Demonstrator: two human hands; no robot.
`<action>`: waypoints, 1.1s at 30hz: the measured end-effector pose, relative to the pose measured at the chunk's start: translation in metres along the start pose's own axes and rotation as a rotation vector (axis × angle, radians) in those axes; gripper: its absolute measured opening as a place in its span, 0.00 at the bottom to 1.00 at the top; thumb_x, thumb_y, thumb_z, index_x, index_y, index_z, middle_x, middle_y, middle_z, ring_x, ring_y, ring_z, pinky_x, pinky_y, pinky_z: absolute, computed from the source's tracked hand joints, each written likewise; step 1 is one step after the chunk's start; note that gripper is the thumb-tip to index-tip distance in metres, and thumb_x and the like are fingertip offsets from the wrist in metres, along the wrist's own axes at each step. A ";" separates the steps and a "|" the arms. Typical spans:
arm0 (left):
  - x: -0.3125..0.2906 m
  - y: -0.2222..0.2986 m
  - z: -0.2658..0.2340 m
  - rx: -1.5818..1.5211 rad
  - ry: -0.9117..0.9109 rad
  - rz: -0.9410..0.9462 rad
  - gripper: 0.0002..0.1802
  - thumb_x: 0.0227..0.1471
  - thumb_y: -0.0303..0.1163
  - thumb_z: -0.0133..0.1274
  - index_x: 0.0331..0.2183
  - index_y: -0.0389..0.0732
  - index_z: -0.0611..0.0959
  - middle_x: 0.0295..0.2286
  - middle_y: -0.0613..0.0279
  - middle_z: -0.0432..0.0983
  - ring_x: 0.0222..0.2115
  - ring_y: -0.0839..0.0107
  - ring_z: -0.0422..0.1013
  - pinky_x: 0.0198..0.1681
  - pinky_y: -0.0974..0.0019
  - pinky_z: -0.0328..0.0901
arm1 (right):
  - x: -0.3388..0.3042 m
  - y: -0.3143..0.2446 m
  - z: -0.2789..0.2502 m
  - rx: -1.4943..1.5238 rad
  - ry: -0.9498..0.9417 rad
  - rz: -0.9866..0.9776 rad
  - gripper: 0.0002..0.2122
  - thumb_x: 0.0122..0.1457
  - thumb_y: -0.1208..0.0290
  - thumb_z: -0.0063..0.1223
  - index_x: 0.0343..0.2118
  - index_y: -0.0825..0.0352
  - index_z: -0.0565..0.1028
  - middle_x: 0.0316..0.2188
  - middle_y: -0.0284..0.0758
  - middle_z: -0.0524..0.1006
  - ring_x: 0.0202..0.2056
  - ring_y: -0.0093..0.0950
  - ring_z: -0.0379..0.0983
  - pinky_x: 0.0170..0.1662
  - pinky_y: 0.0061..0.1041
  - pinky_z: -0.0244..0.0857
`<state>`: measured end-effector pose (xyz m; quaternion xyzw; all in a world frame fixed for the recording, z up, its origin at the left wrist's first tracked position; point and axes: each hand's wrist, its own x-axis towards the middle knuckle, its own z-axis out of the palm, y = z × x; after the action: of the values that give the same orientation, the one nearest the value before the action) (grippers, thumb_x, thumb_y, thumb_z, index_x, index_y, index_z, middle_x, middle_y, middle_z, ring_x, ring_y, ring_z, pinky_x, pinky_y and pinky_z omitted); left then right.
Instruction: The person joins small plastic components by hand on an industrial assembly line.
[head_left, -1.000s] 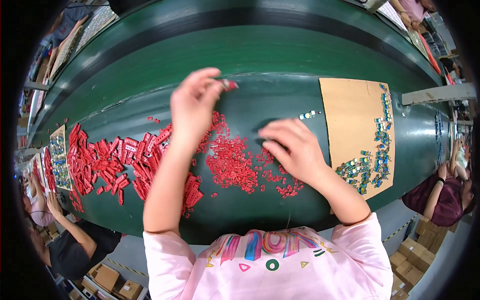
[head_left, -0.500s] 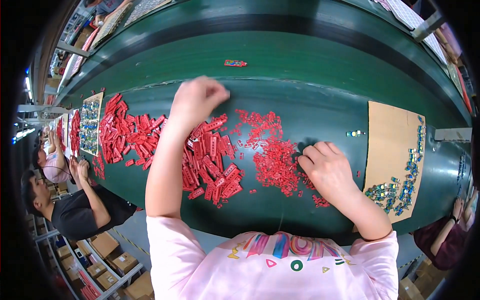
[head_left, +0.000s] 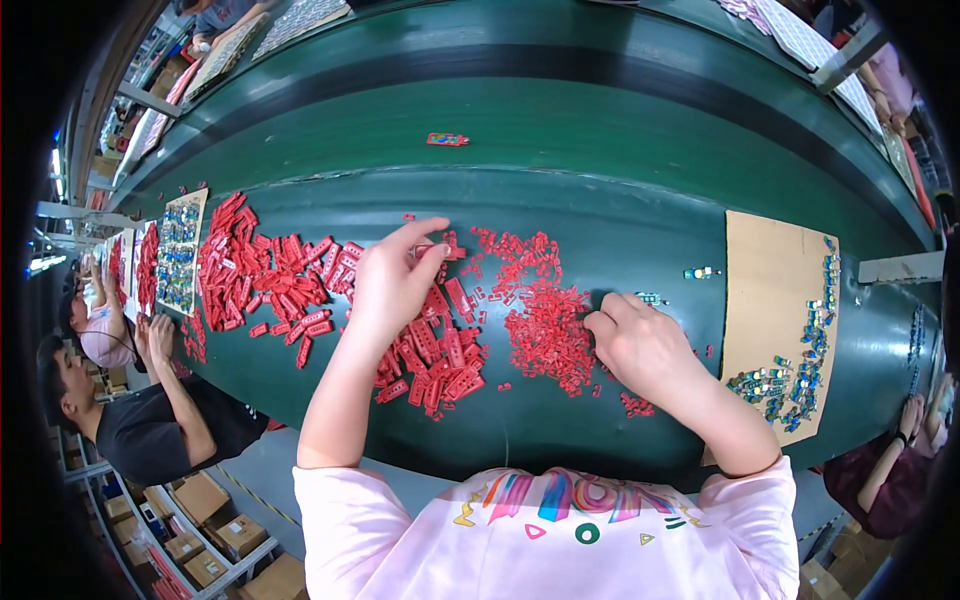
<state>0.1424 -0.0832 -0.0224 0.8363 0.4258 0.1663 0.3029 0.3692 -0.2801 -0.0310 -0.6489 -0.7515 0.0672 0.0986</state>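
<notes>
My left hand is over the far edge of a pile of red plastic casings, its index finger and thumb spread apart beside a red casing. I see no piece gripped in it. At the right edge of a heap of tiny red plastic parts, my right hand has its fingers curled in; what they hold, if anything, is hidden. A small green circuit board shows just behind its knuckles. Another small circuit board lies farther right on the green table.
A cardboard sheet at right carries many small circuit boards. More red casings spread to the left, before another board-covered sheet. One red assembled piece rides the green conveyor belt. Co-workers sit on both sides.
My left hand has come back from the belt's edge down to the red casings, its fingers opening. My right hand has shifted only slightly. The assembled piece on the belt has moved left.
</notes>
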 end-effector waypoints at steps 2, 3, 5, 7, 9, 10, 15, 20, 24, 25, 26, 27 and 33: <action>-0.005 0.009 0.003 -0.708 -0.137 -0.361 0.09 0.52 0.26 0.59 0.37 0.36 0.84 0.31 0.58 0.82 0.26 0.71 0.78 0.29 0.72 0.70 | -0.008 0.010 -0.004 0.240 0.118 -0.020 0.06 0.52 0.77 0.57 0.33 0.68 0.78 0.29 0.33 0.74 0.29 0.30 0.73 0.31 0.26 0.69; -0.009 0.011 0.010 -0.813 -0.168 -0.387 0.09 0.54 0.23 0.58 0.39 0.35 0.84 0.32 0.58 0.82 0.27 0.73 0.78 0.29 0.75 0.70 | -0.010 0.012 -0.007 0.230 0.115 -0.014 0.06 0.52 0.77 0.57 0.33 0.68 0.78 0.29 0.33 0.74 0.29 0.30 0.73 0.31 0.26 0.69; -0.016 0.023 0.028 -0.930 -0.216 -0.406 0.10 0.55 0.21 0.57 0.40 0.35 0.84 0.33 0.58 0.82 0.28 0.75 0.78 0.29 0.79 0.71 | -0.011 0.011 -0.016 0.451 0.157 0.042 0.06 0.51 0.78 0.59 0.33 0.68 0.79 0.30 0.33 0.76 0.30 0.30 0.74 0.31 0.25 0.70; -0.025 0.046 0.046 -1.131 -0.286 -0.509 0.13 0.54 0.20 0.56 0.43 0.35 0.83 0.33 0.57 0.83 0.31 0.73 0.80 0.33 0.78 0.73 | -0.013 0.009 -0.021 0.668 0.206 0.108 0.06 0.51 0.79 0.60 0.33 0.68 0.80 0.31 0.34 0.78 0.30 0.30 0.75 0.31 0.25 0.70; -0.033 0.058 0.058 -1.131 -0.322 -0.481 0.14 0.54 0.20 0.57 0.44 0.35 0.83 0.34 0.56 0.83 0.32 0.72 0.80 0.35 0.78 0.73 | -0.016 0.007 -0.020 0.602 0.285 0.110 0.07 0.50 0.79 0.61 0.33 0.68 0.80 0.32 0.33 0.78 0.30 0.30 0.75 0.32 0.25 0.70; -0.038 0.063 0.063 -1.124 -0.335 -0.460 0.15 0.53 0.19 0.57 0.44 0.34 0.83 0.34 0.55 0.83 0.33 0.71 0.80 0.36 0.77 0.73 | -0.017 0.005 -0.019 0.548 0.360 0.092 0.07 0.50 0.79 0.62 0.33 0.67 0.81 0.33 0.33 0.78 0.31 0.30 0.74 0.33 0.25 0.70; -0.052 0.082 0.078 -1.032 -0.341 -0.350 0.18 0.50 0.15 0.58 0.45 0.33 0.82 0.36 0.53 0.83 0.35 0.71 0.80 0.39 0.76 0.74 | -0.025 0.006 -0.011 0.478 0.531 0.070 0.07 0.49 0.78 0.64 0.33 0.66 0.81 0.35 0.32 0.78 0.33 0.29 0.74 0.36 0.25 0.69; -0.057 0.094 0.078 -0.967 -0.282 -0.233 0.20 0.48 0.13 0.58 0.45 0.33 0.82 0.37 0.54 0.83 0.35 0.72 0.79 0.40 0.77 0.73 | -0.027 0.006 -0.004 0.493 0.591 0.106 0.06 0.49 0.77 0.64 0.32 0.66 0.81 0.36 0.31 0.78 0.34 0.28 0.73 0.39 0.24 0.68; -0.060 0.096 0.080 -0.944 -0.236 -0.138 0.20 0.48 0.12 0.58 0.45 0.33 0.82 0.37 0.55 0.83 0.35 0.73 0.79 0.40 0.78 0.73 | -0.029 0.009 0.000 0.464 0.624 0.119 0.06 0.49 0.76 0.64 0.32 0.65 0.81 0.37 0.30 0.78 0.36 0.27 0.72 0.40 0.24 0.67; -0.060 0.095 0.081 -0.906 -0.222 -0.091 0.20 0.48 0.12 0.58 0.45 0.33 0.83 0.37 0.55 0.83 0.35 0.73 0.79 0.39 0.78 0.73 | -0.029 0.010 0.002 0.462 0.625 0.112 0.06 0.49 0.76 0.64 0.32 0.65 0.81 0.38 0.30 0.78 0.36 0.27 0.72 0.41 0.25 0.67; -0.061 0.094 0.082 -0.868 -0.209 -0.045 0.20 0.48 0.12 0.58 0.45 0.33 0.83 0.36 0.55 0.83 0.34 0.73 0.79 0.39 0.78 0.73 | -0.030 0.011 0.003 0.460 0.626 0.105 0.06 0.49 0.76 0.64 0.32 0.65 0.81 0.38 0.30 0.78 0.36 0.27 0.72 0.41 0.25 0.66; -0.061 0.094 0.082 -0.829 -0.196 0.002 0.20 0.48 0.13 0.58 0.45 0.33 0.83 0.36 0.55 0.83 0.34 0.73 0.80 0.39 0.77 0.73 | -0.030 0.011 0.003 0.459 0.627 0.098 0.06 0.49 0.76 0.64 0.32 0.65 0.81 0.38 0.30 0.78 0.37 0.27 0.72 0.41 0.25 0.66; -0.057 0.097 0.085 -0.641 -0.132 0.080 0.15 0.47 0.16 0.60 0.40 0.32 0.85 0.35 0.58 0.84 0.31 0.75 0.80 0.34 0.76 0.73 | -0.032 0.014 -0.003 0.329 0.613 0.075 0.06 0.50 0.75 0.63 0.32 0.65 0.82 0.38 0.30 0.78 0.36 0.28 0.72 0.42 0.26 0.66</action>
<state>0.2136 -0.2045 -0.0253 0.7236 0.2979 0.2489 0.5707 0.3876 -0.3095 -0.0330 -0.6416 -0.6415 -0.0072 0.4205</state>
